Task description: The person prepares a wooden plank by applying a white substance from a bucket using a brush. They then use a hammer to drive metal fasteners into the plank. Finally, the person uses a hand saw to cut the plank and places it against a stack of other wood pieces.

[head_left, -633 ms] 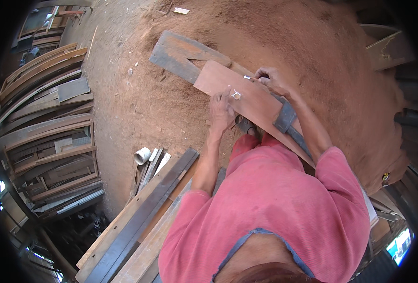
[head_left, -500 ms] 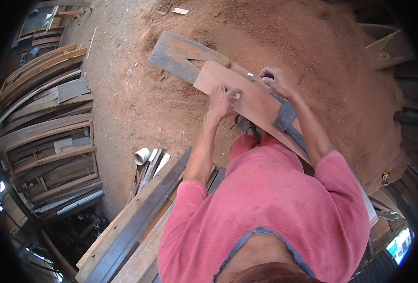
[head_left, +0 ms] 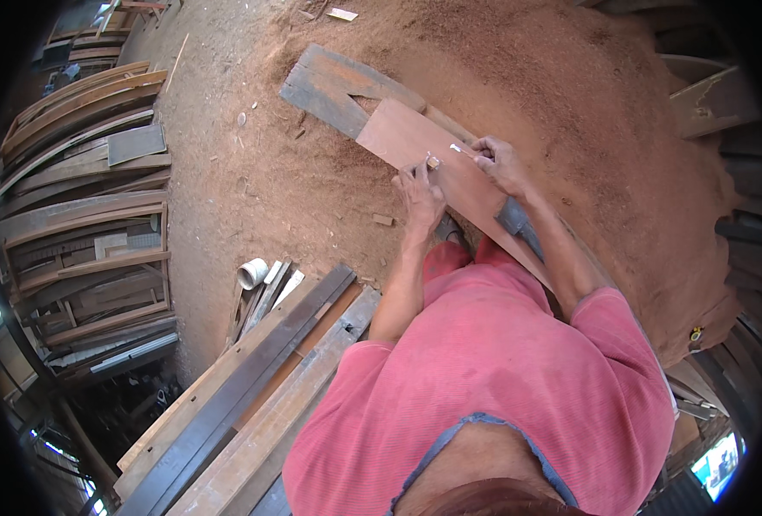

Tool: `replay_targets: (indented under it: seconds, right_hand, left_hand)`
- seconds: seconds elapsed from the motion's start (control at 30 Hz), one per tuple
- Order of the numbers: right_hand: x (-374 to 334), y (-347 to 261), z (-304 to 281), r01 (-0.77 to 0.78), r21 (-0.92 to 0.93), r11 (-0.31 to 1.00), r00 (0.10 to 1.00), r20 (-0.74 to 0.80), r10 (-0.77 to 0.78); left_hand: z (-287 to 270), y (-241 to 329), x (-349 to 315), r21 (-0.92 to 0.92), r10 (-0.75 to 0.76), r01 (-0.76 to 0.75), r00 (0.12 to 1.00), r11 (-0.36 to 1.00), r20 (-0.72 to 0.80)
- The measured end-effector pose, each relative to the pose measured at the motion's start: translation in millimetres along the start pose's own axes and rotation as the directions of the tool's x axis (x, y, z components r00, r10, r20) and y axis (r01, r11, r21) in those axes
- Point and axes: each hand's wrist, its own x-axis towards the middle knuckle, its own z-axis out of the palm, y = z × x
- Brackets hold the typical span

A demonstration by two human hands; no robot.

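Fingers: left hand (head_left: 421, 196) pinches small fitting (head_left: 433, 161) | right hand (head_left: 500, 163) grips pale marker (head_left: 461, 151) (board (head_left: 415, 142) edge).

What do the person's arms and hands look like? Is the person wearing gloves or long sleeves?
No gloves: the left hand and the right hand are both bare. The arms are bare as well, from the wrists up past the elbows. The person wears a pink-red ribbed shirt with short sleeves and a thin blue trim at the neck. No watch or rings show.
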Motion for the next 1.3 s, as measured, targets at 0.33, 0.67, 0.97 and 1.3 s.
replay_targets:
  seconds: [0.33,0.67,0.97,1.3]
  right_hand:
    - [13,-10,34,0.198,-0.439,0.876,0.979,0.038,-0.202]
    - [37,14,17,0.336,-0.471,0.816,0.922,0.343,-0.182]
    - [39,-11,-92,0.066,-0.233,0.97,0.977,0.211,-0.016]
    - [13,68,-198,-0.136,0.042,0.99,0.821,-0.555,0.137]
  left_hand:
    - [-18,40,-19,0.112,-0.123,0.113,0.989,0.987,0.08]
    - [-5,35,-14,0.072,-0.076,0.072,0.995,0.995,0.064]
    - [-17,-61,-41,-0.405,-0.457,0.393,0.887,0.825,-0.071]
    - [11,-65,5,-0.721,-0.673,0.644,0.418,-0.254,0.61]
